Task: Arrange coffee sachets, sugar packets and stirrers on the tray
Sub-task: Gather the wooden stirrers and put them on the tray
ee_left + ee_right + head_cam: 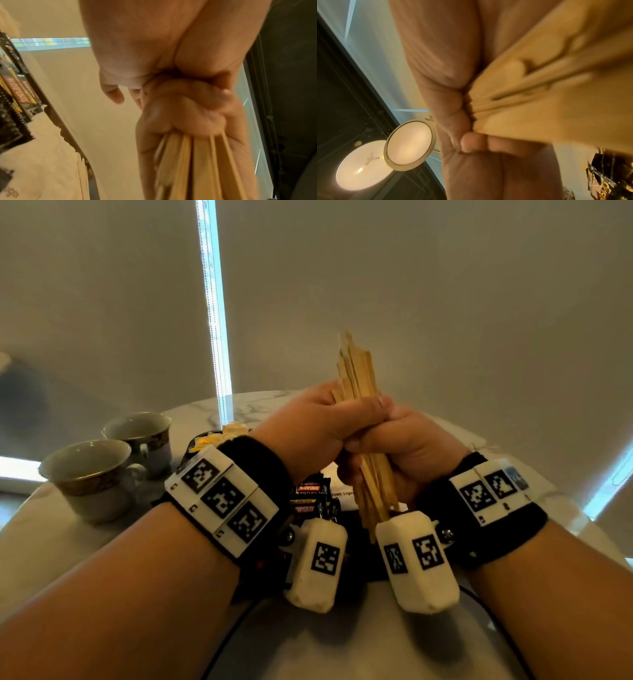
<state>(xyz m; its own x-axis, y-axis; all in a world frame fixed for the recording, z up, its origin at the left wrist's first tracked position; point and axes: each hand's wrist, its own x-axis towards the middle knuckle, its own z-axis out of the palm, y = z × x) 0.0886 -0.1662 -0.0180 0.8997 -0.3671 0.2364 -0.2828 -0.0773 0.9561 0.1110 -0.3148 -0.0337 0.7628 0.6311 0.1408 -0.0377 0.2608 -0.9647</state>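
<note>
A bundle of wooden stirrers [358,371] stands nearly upright above the black tray [358,544]. My left hand [318,426] grips the bundle's middle from the left. Just below and to the right, my right hand [407,446] is wrapped around the same bundle. The lower ends of the stirrers [197,169] fan out beneath the fists, and the stirrers [539,94] fill the right wrist view. Black Kopiko coffee sachets [308,498] lie on the tray under my wrists. A white sugar packet [342,494] lies beside them. Most of the tray is hidden by my arms.
Two gold-banded cups [92,470] [144,436] stand on the marble table [342,645] to the left. Yellow packets [209,440] sit at the tray's far left corner. A black cable [226,642] runs across the near table. Blinds hang close behind.
</note>
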